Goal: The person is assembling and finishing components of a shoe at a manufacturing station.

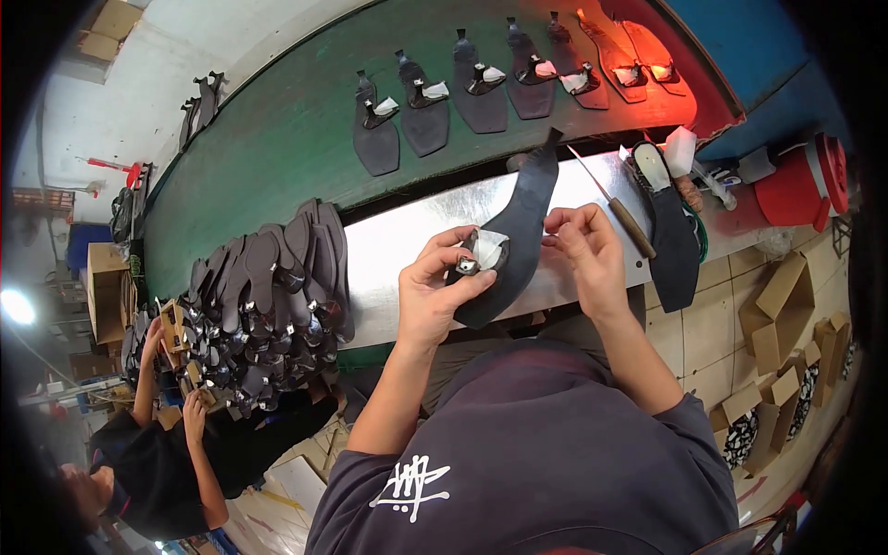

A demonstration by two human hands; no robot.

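Note:
A dark sandal sole (520,217) with a narrow tail end is held over the metal worktop. My left hand (433,282) grips its wide end, fingers and thumb around a glossy dark strap piece with a white patch (490,248). On the other side of the sole, my right hand (589,252) is closed, thumb and fingertips together close to the sole's edge. Whatever those fingertips hold, if anything, is too small to make out. To the right of that hand lies an awl (629,225) with a wooden handle, its thin tip pointing away from me.
Several soles with straps (480,106) line the green conveyor belt (277,148), the right ones under red light. Dark soles (250,277) are heaped at left, near a co-worker (166,462). Another sole (673,245) and a red container (800,185) are at right; cardboard boxes (777,310) stand on the floor.

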